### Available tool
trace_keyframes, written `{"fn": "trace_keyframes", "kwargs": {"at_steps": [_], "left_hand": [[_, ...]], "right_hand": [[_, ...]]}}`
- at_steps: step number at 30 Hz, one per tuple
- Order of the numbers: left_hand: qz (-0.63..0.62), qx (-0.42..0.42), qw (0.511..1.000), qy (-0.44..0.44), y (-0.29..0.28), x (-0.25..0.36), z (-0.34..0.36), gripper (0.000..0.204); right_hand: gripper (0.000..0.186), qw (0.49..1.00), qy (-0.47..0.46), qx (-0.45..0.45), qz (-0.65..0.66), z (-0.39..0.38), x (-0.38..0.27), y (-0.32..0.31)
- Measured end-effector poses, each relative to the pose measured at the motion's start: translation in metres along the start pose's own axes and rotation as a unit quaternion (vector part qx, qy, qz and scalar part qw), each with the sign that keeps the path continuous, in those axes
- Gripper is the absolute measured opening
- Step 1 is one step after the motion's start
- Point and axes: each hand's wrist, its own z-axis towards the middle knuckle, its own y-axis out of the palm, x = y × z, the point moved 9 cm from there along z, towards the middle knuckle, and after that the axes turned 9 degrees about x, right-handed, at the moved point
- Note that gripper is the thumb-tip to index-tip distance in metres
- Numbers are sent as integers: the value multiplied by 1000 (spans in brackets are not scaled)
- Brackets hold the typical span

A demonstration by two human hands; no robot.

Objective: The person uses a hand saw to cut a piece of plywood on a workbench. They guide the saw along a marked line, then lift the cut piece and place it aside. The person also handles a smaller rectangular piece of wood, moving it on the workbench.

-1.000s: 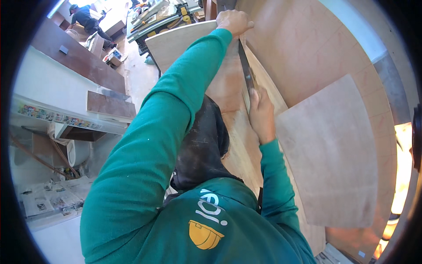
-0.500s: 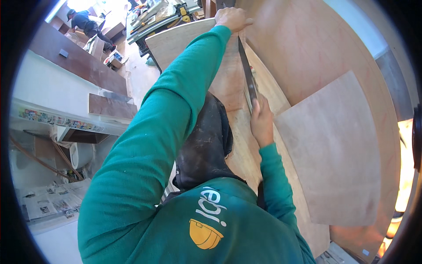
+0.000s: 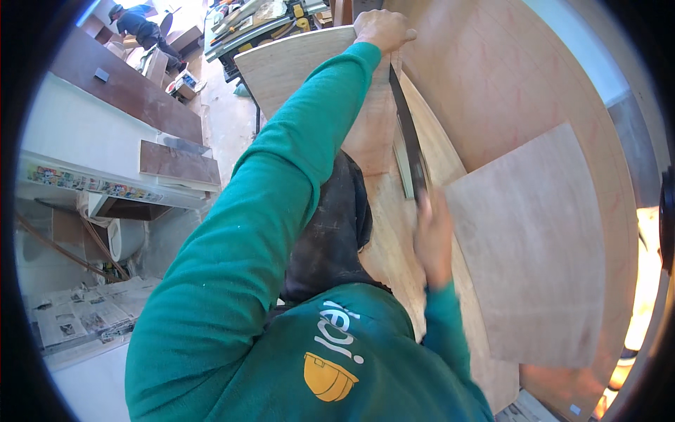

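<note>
Right hand (image 3: 434, 238) has slid bodyward, clutching dark strip (image 3: 407, 130); left hand (image 3: 383, 30) curls over board (image 3: 302, 62). Box (image 3: 186, 84) contents unclear from here; sweatshirt (image 3: 394, 344) lettered.

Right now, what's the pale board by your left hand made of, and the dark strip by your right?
The pale board looks like bare wood: tan, matte, faintly grained. The dark strip may be smooth metal: it's long and thin, though blur leaves that open.

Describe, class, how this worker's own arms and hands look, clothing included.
Both arms wear long green sleeves. The left sleeve is creased, with a thick fold midway and tiny pale specks; the right sleeve looks partly blurred. The left hand and right hand are ungloved.
</note>
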Motion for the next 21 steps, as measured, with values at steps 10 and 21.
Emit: {"fn": "trace_keyframes", "kwargs": {"at_steps": [10,21], "left_hand": [[18,-29,999,-5,-7,-6,0,49],[-12,-7,1000,12,-4,14,-4,47]], "right_hand": [[41,1000,3,-15,-12,-30,-7,-20],[40,998,-18,38,52,68,-13,41]]}}
